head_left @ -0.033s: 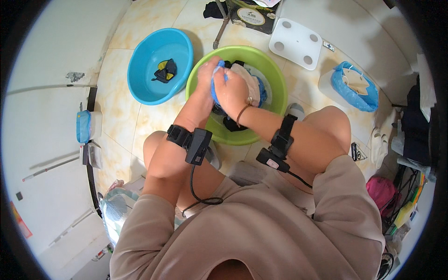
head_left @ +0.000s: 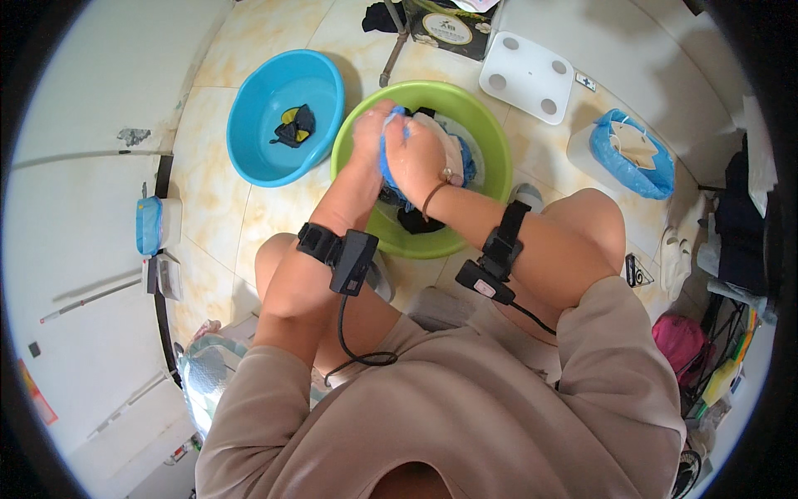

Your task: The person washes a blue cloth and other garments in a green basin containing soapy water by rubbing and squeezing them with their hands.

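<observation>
Both hands are over a green basin (head_left: 500,158) on the floor, gripping a wet blue cloth (head_left: 385,165) between them. My left hand (head_left: 371,131) is closed on the cloth's left side, slightly blurred. Pressed against it from the right is my right hand (head_left: 417,160), its fingers wrapped round the cloth and partly hidden. Beneath the hands lie a pale cloth (head_left: 450,143), a black cloth (head_left: 421,220) and more blue fabric, with whitish suds along the basin's wall. Left of it stands a blue basin (head_left: 248,108) with a black and yellow cloth (head_left: 293,127) inside.
A white scale (head_left: 527,79) lies beyond the green basin, beside a dark printed box (head_left: 445,32). To the right stands a bin lined with a blue bag (head_left: 636,158). A metal leg (head_left: 394,58) rises behind the green basin. My knees flank its near side.
My right hand has shifted very slightly to the right, and the blue cloth between the hands has changed shape a little. The basins have stayed put.
</observation>
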